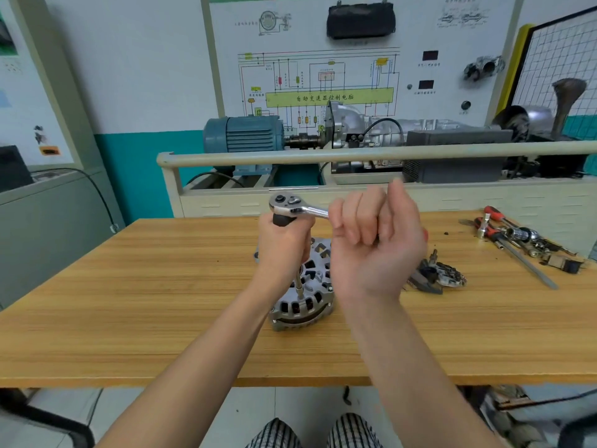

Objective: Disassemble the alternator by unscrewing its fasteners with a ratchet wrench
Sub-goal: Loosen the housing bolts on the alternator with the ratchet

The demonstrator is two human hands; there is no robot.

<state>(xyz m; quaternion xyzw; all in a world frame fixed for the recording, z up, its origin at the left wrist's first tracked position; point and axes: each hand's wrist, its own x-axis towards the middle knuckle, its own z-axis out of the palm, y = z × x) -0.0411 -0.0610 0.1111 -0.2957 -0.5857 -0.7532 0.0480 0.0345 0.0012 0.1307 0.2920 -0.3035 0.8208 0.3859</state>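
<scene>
While the left hand (284, 240) grips the extension bar under the ratchet wrench (290, 206), the right hand (371, 234) curls around its handle above the alternator (303, 286) on the bench (161, 302); keeping the bar upright should prevent slipping.

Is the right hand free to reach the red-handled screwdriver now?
Probably not yet: the right hand grips the ratchet wrench handle. The red-handled screwdriver lies unobstructed on the table.
</scene>
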